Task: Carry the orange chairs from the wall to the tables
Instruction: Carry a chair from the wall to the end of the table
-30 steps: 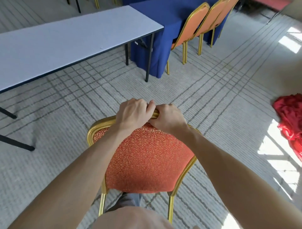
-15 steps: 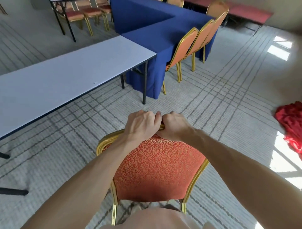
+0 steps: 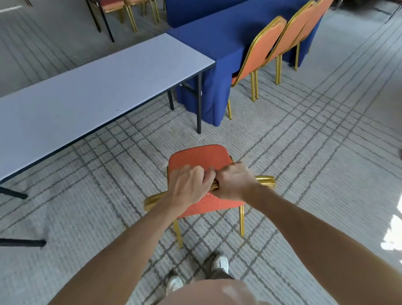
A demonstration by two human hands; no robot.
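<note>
Gripping the orange chair [image 3: 200, 159] by its gold top rail [image 3: 265, 180], my left hand [image 3: 189, 185] and right hand [image 3: 235, 182] have fingers clamped side by side. It is over the carpet [image 3: 304, 152] off the white bench's [image 3: 87, 98] near corner, and I judge it not yet placed. Two orange chairs [image 3: 258, 54] already line the blue-draped bench [image 3: 217, 43].

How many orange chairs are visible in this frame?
6: the orange gold-framed chair gripped by left hand and right hand; three chairs along the blue-clothed table; two chairs cropped at top edge, maybe more hidden.
</note>
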